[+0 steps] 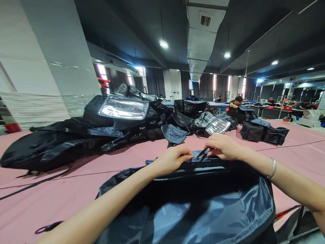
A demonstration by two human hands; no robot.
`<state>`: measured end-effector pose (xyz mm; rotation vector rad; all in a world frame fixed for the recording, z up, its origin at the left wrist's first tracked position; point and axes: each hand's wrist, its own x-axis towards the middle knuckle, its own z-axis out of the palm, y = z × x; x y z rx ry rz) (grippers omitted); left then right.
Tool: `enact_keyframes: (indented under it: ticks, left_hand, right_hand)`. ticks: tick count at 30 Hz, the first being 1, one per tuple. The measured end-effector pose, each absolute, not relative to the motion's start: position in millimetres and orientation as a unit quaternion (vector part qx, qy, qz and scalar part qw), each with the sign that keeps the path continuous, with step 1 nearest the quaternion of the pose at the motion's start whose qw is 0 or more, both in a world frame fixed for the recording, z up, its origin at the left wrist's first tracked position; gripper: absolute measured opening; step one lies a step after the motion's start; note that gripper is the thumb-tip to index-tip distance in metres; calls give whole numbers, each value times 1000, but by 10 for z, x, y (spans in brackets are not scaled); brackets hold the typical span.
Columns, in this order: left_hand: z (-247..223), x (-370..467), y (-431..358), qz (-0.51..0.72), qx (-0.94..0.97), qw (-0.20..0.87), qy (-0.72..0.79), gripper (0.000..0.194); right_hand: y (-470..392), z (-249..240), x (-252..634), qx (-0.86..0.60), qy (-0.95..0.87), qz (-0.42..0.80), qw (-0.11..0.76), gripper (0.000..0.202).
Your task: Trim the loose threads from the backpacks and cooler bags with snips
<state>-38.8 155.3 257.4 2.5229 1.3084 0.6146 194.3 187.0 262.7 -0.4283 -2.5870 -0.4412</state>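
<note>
A large black bag [218, 183] with a shiny blue-grey lining lies open before me, its inside facing up. A zipper [198, 168] runs along its far side. My right hand [220, 146], with a silver bangle at the wrist, is closed on small black thread snips [203, 154], whose pointed blades reach toward the bag's far edge. Just left of the blades, my left hand [175, 157] is closed in a pinch at that same edge. Whatever its fingertips hold, fabric or a thread, is too small to make out.
The bag rests on a pink-covered table [76, 203]. A heap of black bags [142, 128], some with silver lining, spreads across its far left and middle. Another black bag [264, 131] lies at right. A black loop [48, 227] is at lower left. A person [237, 105] works beyond.
</note>
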Motion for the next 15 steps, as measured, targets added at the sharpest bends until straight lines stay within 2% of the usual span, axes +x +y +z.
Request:
enact_keyframes:
  ticks: [9,15]
  left_hand:
    - [2561,-376,1519,212,857,99,459,28]
    - [2591,-347,1524,205,856,114,462,35]
  right_hand:
    - [1856,2753,1979,-151,-962,-96,204,10]
    - [1904,2838,1963,-145,-975,-49,162,13]
